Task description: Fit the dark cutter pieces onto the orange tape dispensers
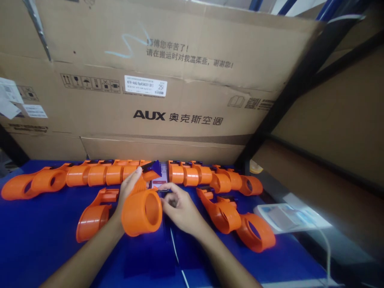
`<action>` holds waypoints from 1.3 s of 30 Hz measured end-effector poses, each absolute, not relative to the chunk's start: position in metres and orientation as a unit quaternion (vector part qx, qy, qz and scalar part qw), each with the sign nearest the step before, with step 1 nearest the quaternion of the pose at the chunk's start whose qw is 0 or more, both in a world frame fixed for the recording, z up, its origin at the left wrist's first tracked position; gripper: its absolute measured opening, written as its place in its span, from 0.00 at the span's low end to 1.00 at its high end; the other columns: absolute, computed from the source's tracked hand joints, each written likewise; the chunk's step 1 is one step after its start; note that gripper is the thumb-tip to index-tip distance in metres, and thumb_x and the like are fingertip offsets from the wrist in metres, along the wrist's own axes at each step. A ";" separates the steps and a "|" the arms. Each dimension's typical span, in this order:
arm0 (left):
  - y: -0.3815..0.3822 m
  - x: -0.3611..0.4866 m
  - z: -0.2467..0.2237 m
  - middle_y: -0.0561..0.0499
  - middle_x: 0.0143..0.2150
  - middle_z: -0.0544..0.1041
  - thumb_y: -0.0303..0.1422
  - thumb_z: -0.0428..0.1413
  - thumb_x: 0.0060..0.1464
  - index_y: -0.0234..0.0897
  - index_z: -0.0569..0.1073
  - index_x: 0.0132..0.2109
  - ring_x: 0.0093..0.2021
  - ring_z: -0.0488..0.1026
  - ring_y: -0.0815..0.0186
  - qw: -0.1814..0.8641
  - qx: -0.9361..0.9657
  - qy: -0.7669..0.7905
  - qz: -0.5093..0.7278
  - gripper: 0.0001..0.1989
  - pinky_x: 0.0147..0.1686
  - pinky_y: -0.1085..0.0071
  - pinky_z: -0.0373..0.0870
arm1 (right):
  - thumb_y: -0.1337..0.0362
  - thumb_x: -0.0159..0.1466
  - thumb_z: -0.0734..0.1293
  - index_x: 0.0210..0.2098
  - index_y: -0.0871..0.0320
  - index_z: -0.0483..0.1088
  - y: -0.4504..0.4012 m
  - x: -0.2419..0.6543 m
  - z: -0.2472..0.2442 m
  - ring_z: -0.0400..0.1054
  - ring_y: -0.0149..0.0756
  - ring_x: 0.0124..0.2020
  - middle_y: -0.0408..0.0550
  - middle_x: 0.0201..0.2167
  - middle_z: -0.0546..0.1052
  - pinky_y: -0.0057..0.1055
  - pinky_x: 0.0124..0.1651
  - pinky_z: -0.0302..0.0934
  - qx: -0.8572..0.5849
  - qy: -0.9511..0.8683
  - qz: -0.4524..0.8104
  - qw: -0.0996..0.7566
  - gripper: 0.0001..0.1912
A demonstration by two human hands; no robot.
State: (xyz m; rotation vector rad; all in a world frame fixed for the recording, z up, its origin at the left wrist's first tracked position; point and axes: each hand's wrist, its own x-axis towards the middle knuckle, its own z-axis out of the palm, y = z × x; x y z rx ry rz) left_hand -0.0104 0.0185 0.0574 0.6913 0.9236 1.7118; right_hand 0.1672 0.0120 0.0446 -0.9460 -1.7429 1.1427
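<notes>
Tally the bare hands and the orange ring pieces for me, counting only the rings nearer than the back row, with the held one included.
Orange ring pieces: 4
Bare hands, left hand and right hand: 2
Total: 6

Smooth, glossy plastic holder (135, 214); matt cardboard (180, 90).

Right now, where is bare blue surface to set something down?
Left: blue surface between the back row of orange parts and left forearm. Right: a blue patch between right forearm and near orange pieces. Crowded: along the cardboard, and around left hand and right hand.
</notes>
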 end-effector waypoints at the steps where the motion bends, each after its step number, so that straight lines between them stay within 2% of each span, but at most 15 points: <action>1: 0.017 -0.012 0.059 0.59 0.24 0.71 0.48 0.70 0.48 0.38 0.75 0.35 0.23 0.70 0.70 0.499 0.290 0.389 0.718 0.19 0.25 0.74 0.70 | 0.58 0.65 0.70 0.48 0.55 0.72 0.011 0.166 0.045 0.59 0.29 0.22 0.37 0.23 0.69 0.25 0.27 0.55 -0.371 -0.702 0.452 0.406 0.13; 5: 0.012 -0.012 0.068 0.58 0.23 0.69 0.49 0.67 0.53 0.39 0.77 0.38 0.23 0.68 0.69 0.453 0.323 0.400 0.728 0.18 0.23 0.73 0.67 | 0.63 0.63 0.71 0.46 0.53 0.73 0.005 0.161 0.047 0.69 0.34 0.26 0.40 0.26 0.76 0.27 0.31 0.62 -0.341 -0.735 0.439 0.387 0.11; 9: 0.009 -0.010 0.075 0.55 0.29 0.76 0.49 0.66 0.55 0.36 0.79 0.44 0.33 0.74 0.65 0.432 0.335 0.398 0.737 0.20 0.33 0.72 0.71 | 0.68 0.62 0.70 0.44 0.54 0.74 0.000 0.155 0.052 0.73 0.37 0.32 0.42 0.31 0.79 0.29 0.35 0.65 -0.316 -0.750 0.451 0.367 0.10; 13: 0.008 -0.010 0.078 0.54 0.34 0.79 0.50 0.66 0.55 0.37 0.81 0.44 0.36 0.76 0.63 0.421 0.346 0.400 0.737 0.20 0.36 0.71 0.73 | 0.72 0.61 0.68 0.40 0.55 0.74 -0.002 0.151 0.057 0.73 0.37 0.35 0.43 0.35 0.79 0.29 0.38 0.66 -0.283 -0.769 0.457 0.346 0.09; 18: 0.011 -0.010 0.074 0.53 0.37 0.80 0.47 0.66 0.56 0.40 0.82 0.43 0.38 0.76 0.65 0.438 0.367 0.378 0.728 0.16 0.38 0.74 0.73 | 0.76 0.59 0.66 0.31 0.54 0.73 0.001 0.152 0.056 0.72 0.39 0.37 0.45 0.35 0.78 0.32 0.43 0.66 -0.273 -0.824 0.375 0.325 0.10; 22: 0.011 -0.009 0.071 0.54 0.35 0.79 0.46 0.66 0.56 0.39 0.82 0.44 0.35 0.75 0.66 0.447 0.371 0.379 0.720 0.16 0.35 0.75 0.72 | 0.77 0.60 0.66 0.29 0.54 0.71 0.003 0.154 0.054 0.70 0.38 0.36 0.44 0.33 0.76 0.33 0.44 0.66 -0.269 -0.842 0.337 0.324 0.11; 28: 0.012 -0.008 0.072 0.55 0.28 0.76 0.46 0.66 0.55 0.37 0.81 0.45 0.30 0.74 0.66 0.459 0.381 0.372 0.711 0.18 0.33 0.72 0.73 | 0.75 0.60 0.69 0.33 0.55 0.76 0.005 0.155 0.051 0.71 0.39 0.39 0.46 0.33 0.76 0.31 0.42 0.67 -0.279 -0.859 0.298 0.308 0.09; 32: 0.016 -0.009 0.066 0.50 0.39 0.81 0.45 0.66 0.55 0.36 0.81 0.47 0.39 0.78 0.64 0.453 0.379 0.384 0.710 0.19 0.42 0.72 0.74 | 0.71 0.67 0.67 0.38 0.55 0.77 0.007 0.160 0.051 0.73 0.39 0.40 0.47 0.36 0.78 0.31 0.42 0.68 -0.319 -0.846 0.265 0.334 0.06; 35: 0.016 -0.008 0.064 0.49 0.44 0.82 0.44 0.66 0.55 0.36 0.81 0.48 0.45 0.78 0.62 0.435 0.384 0.404 0.707 0.19 0.45 0.72 0.73 | 0.66 0.72 0.63 0.47 0.55 0.76 0.010 0.168 0.053 0.75 0.39 0.41 0.49 0.39 0.80 0.33 0.43 0.69 -0.366 -0.812 0.235 0.389 0.09; 39: 0.009 -0.002 0.063 0.49 0.42 0.82 0.41 0.67 0.54 0.36 0.80 0.47 0.42 0.78 0.63 0.439 0.418 0.389 0.693 0.17 0.43 0.72 0.73 | 0.62 0.72 0.65 0.62 0.54 0.68 0.011 0.179 0.059 0.77 0.41 0.44 0.51 0.45 0.81 0.38 0.49 0.72 -0.371 -0.780 0.211 0.457 0.20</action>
